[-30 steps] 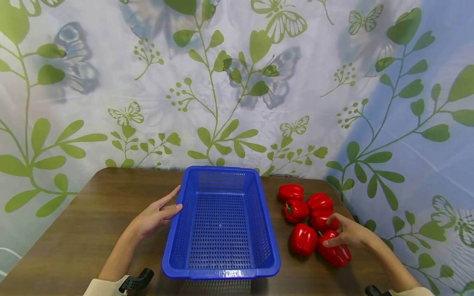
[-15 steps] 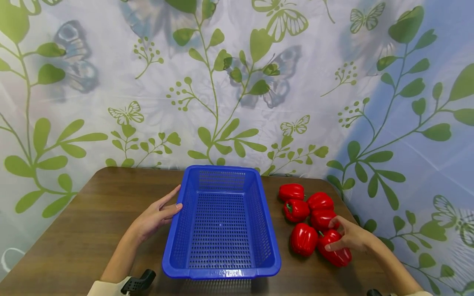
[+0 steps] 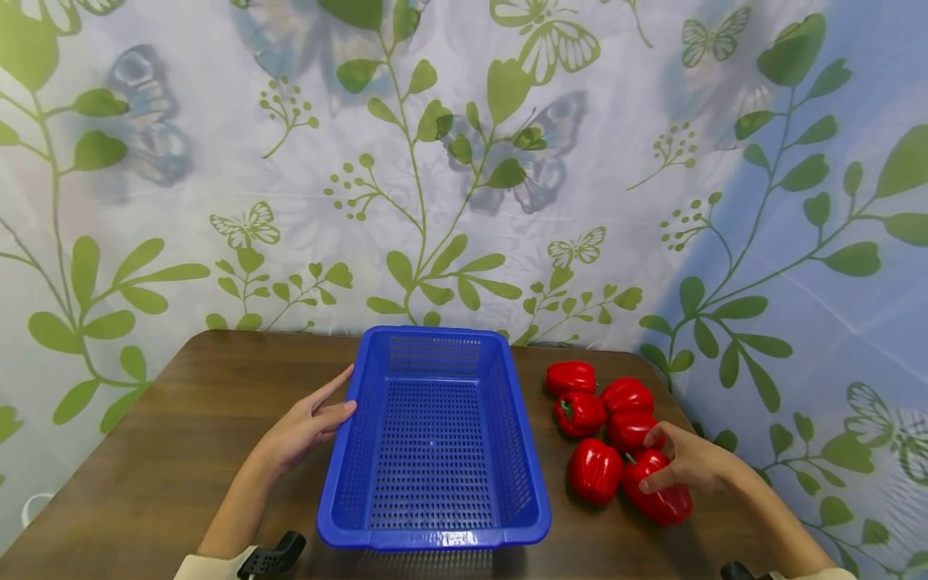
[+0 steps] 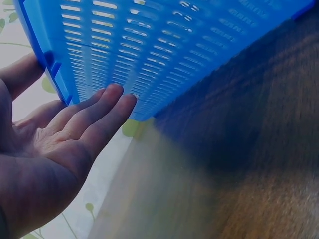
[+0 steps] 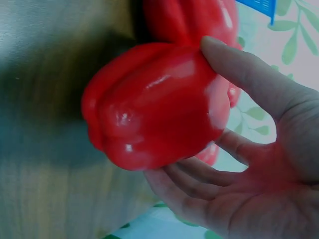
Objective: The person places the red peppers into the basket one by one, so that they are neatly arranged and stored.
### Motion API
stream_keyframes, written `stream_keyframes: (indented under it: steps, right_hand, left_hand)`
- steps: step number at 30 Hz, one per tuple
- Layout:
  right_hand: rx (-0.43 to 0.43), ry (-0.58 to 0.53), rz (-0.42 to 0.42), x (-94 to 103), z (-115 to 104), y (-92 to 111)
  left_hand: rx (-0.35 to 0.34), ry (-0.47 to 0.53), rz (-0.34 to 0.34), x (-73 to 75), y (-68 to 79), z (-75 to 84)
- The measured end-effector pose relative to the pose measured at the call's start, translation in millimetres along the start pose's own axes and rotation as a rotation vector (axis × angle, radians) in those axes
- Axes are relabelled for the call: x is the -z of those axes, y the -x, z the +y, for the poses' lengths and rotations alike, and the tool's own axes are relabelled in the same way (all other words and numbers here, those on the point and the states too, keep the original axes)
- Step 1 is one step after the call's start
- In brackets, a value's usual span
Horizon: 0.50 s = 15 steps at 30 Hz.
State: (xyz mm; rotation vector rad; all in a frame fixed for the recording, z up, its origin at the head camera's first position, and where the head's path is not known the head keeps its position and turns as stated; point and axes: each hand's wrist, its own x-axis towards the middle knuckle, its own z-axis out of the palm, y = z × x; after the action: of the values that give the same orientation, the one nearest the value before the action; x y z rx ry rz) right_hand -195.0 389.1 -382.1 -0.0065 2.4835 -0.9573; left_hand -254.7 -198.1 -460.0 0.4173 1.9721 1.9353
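Observation:
My left hand [image 3: 308, 428] holds the left rim of a blue plastic basket [image 3: 432, 538]. Its thumb lies over the rim, while several nearly straight fingers [image 4: 107, 112] lie along the outside of the slotted wall. On the right, my right hand [image 3: 692, 457] grips a glossy red bell pepper [image 3: 661, 501] with a green stem. The right wrist view shows the thumb on one side of this pepper [image 5: 154, 109] and the fingers curled under the other. Several more red bell peppers [image 3: 596, 471] lie close beside and behind it.
The basket stands in the middle of a dark brown wooden table [image 3: 181, 427], its perforated floor bare. Behind the table hangs a pale cloth [image 3: 304, 169] printed with green leaves and butterflies; it continues along the right side.
My right hand has shifted very slightly to the right, and the gripped bell pepper has tilted a little with it. The left hand and basket stay in place.

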Motion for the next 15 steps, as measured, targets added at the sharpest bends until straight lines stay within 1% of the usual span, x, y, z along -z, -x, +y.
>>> stream_keyframes:
  steps: [4,7,10,15]
  right_hand:
    - [0.015,0.005,-0.030,9.8,-9.2,4.0]
    - [0.027,0.016,-0.026,17.2,-18.0,6.0]
    - [0.038,0.036,-0.001,23.1,-28.7,6.0]
    - [0.064,0.115,0.073,29.0,-42.7,2.6]
  left_hand:
    - [-0.006,-0.013,-0.007,-1.6,0.9,-1.2]
    - [-0.007,-0.016,-0.007,-2.8,1.8,-2.1]
    - [-0.006,-0.021,0.001,-3.7,3.1,-2.5]
    - [-0.009,-0.032,0.009,-6.0,3.4,-3.7]
